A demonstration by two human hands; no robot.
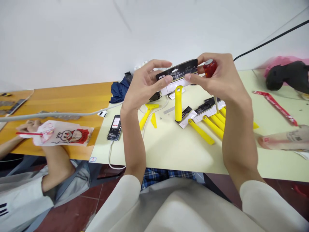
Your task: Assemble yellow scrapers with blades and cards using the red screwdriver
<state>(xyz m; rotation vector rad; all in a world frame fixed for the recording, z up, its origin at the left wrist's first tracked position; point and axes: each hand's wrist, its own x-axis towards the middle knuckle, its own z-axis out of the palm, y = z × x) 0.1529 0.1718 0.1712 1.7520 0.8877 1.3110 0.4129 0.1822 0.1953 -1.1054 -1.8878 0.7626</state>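
My left hand (145, 85) pinches the left end of a black-and-white card (178, 73), thumb in front and fingers behind. At the card's other end, my right hand (222, 77) grips it too, with a red-handled screwdriver (210, 68) tucked in the same hand, its shaft pointing down. A yellow scraper handle (178, 104) hangs below the card. Under my right forearm lie several carded yellow scrapers (201, 131), partly hidden. Left of them on the table are a loose yellow scraper (145, 118), a small yellow piece (154, 120) and a flat metal strip (169, 110).
A phone (114, 128) with a white cable lies on the pale table (154, 151), left of my forearm. Dark blue fabric (119, 88) sits behind it. At right are a red strip (277, 108), a plastic cup (285, 138) and a black object (287, 77). Another person sits left with a drink bag (70, 133).
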